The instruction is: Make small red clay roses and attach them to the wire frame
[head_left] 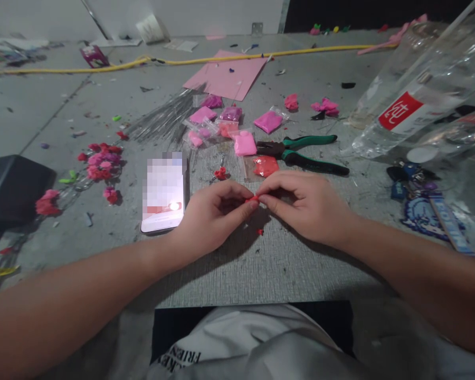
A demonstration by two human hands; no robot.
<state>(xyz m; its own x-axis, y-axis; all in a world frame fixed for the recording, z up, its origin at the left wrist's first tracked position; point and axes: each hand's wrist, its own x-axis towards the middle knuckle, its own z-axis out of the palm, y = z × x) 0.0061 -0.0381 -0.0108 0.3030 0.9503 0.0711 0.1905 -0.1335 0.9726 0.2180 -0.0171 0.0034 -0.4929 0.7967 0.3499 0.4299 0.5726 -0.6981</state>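
Observation:
A small lump of red modelling clay (252,199) is pinched at the fingertips of both hands, over the near part of the table. My left hand (211,214) holds it from the left, thumb against forefinger. From the right, my right hand (311,206) grips its other side the same way. Just below lies a red crumb of clay (260,232). Beyond the fingers are a bag of red clay (266,166), a bag of pink clay (245,143) and a small red clay flower (220,173). A lit phone (163,195) lies beside my left wrist.
Green-handled pliers (316,163) lie behind my right hand. Plastic bottles (404,116) and a keychain (431,214) are at the right. Thin wires (162,113) and pink paper (231,76) lie further back. Clay flowers (103,161) and a black box (16,184) are at the left.

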